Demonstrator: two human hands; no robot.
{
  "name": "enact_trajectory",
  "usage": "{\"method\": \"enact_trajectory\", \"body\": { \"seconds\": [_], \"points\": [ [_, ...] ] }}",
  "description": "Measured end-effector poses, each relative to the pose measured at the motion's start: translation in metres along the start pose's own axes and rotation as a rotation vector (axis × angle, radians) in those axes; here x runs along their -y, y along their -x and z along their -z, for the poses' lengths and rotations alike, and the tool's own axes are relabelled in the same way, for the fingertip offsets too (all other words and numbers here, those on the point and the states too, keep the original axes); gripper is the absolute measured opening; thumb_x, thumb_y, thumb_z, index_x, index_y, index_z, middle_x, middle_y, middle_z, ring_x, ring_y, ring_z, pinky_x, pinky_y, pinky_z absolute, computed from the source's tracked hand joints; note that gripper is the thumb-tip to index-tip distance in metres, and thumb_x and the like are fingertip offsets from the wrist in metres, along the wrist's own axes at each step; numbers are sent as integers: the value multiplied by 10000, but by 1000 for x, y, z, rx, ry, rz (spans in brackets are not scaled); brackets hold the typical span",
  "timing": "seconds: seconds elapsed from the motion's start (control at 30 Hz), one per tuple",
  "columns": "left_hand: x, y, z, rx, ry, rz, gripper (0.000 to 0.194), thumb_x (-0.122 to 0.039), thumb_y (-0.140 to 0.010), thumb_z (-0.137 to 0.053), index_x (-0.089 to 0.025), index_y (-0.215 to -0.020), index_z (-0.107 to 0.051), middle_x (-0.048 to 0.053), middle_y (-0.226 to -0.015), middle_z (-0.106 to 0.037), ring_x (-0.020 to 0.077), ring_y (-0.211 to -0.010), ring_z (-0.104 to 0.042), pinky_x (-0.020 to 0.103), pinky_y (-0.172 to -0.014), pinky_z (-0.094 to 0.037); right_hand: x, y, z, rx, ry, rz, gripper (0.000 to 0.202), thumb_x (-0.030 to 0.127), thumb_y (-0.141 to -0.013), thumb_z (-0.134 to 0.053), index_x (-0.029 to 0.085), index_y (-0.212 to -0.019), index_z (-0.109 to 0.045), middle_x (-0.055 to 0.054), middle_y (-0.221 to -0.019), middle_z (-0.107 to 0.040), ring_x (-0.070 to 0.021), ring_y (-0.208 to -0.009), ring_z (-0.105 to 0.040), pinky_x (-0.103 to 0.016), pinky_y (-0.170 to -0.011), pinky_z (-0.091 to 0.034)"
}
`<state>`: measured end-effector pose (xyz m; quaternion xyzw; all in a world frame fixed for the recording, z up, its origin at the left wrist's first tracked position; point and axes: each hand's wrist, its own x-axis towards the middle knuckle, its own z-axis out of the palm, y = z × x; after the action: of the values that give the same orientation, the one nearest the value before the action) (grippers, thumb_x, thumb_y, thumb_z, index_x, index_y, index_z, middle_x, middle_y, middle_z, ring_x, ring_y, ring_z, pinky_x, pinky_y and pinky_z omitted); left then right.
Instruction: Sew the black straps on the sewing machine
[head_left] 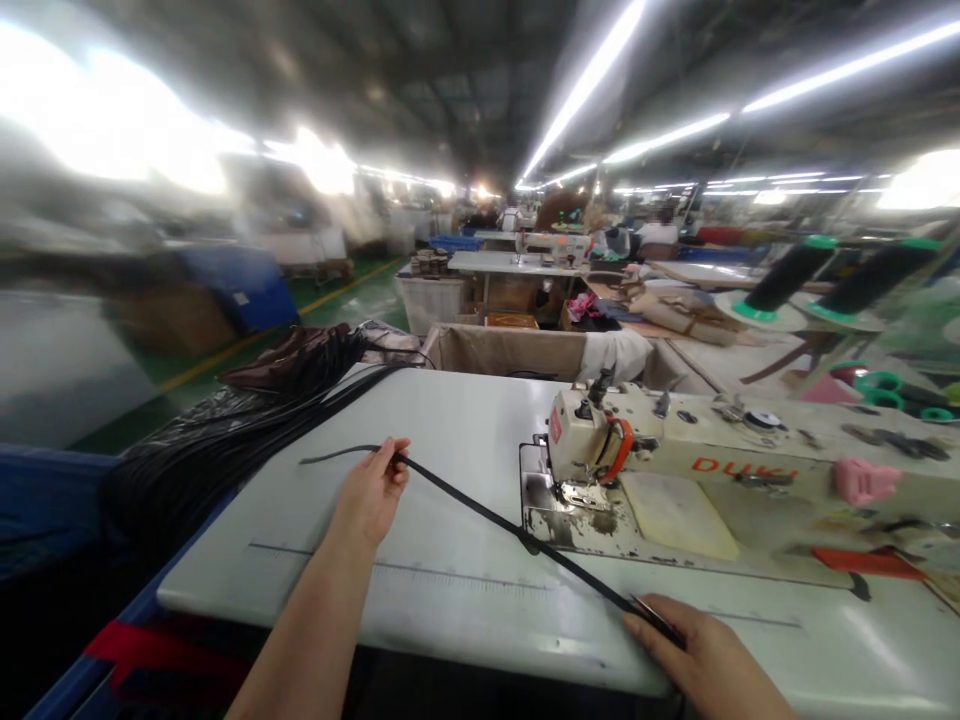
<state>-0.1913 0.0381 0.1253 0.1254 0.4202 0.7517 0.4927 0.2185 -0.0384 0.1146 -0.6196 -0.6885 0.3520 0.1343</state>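
My left hand (373, 492) pinches one end of a black strap (480, 512); my right hand (694, 650), at 5 o'clock, grips its other end. The strap stretches diagonally over the white tabletop (450, 420), passing just before the sewing machine (675, 450) at 2 o'clock.

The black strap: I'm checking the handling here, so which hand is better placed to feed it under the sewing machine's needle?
Probably the right hand: it pinches the black strap at the near table edge, just below the sewing machine. The left hand holds it farther left.
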Motion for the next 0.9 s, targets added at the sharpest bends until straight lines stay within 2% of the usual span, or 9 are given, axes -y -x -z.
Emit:
{"method": "enact_trajectory", "body": {
  "seconds": [0.1,0.2,0.33,0.47,0.7,0.8,0.9],
  "points": [
    [-4,0,8,19,-31,-7,172,-126,-957,-628,-44,-860,-744,149,-953,-696,78,-655,-544,139,-473,-438,-5,-2,2,-16,-8,-6,428,649,-840,-566,284,-862,-787,-66,-940,-806,-318,-905,-720,-355,-815,-541],
    [-5,2,14,22,-50,-13,171,-124,-950,-631,-43,-858,-749,160,-1008,-702,83,-672,-551,141,-477,-447,-7,-3,3,-2,-3,-10,448,658,-861,-528,285,-856,-776,-70,-952,-801,-319,-924,-716,-368,-839,-530],
    [-7,3,20,3,-64,-20,178,-104,-943,-618,-52,-836,-751,157,-1047,-701,86,-675,-556,144,-473,-444,-3,-3,4,-14,8,10,433,634,-888,-494,272,-775,-703,-65,-861,-771,-293,-859,-697,-362,-806,-503],
    [-9,4,23,-21,-78,-20,207,-83,-947,-586,-49,-833,-756,139,-986,-692,79,-649,-545,141,-465,-441,5,-3,3,-28,11,5,406,589,-888,-495,267,-677,-625,-45,-733,-717,-259,-749,-661,-338,-716,-465],
    [-10,6,26,-29,-104,-14,210,-101,-953,-584,-46,-863,-765,135,-959,-690,76,-633,-550,135,-462,-447,9,-2,2,-69,-27,10,400,597,-880,-529,262,-720,-678,-57,-804,-755,-266,-794,-678,-339,-740,-475],
    [-9,6,28,-19,-104,-8,158,-115,-928,-633,-50,-879,-768,138,-933,-694,79,-618,-553,137,-463,-454,8,-2,1,-94,-27,15,372,605,-838,-596,261,-778,-725,-73,-900,-776,-276,-865,-691,-343,-796,-495],
    [-8,6,28,-13,-98,-6,99,-124,-892,-691,-65,-871,-769,135,-924,-699,84,-616,-559,141,-466,-463,7,-2,1,-95,19,26,365,597,-835,-603,257,-774,-720,-75,-895,-763,-266,-867,-686,-335,-795,-495]
  ]
}}
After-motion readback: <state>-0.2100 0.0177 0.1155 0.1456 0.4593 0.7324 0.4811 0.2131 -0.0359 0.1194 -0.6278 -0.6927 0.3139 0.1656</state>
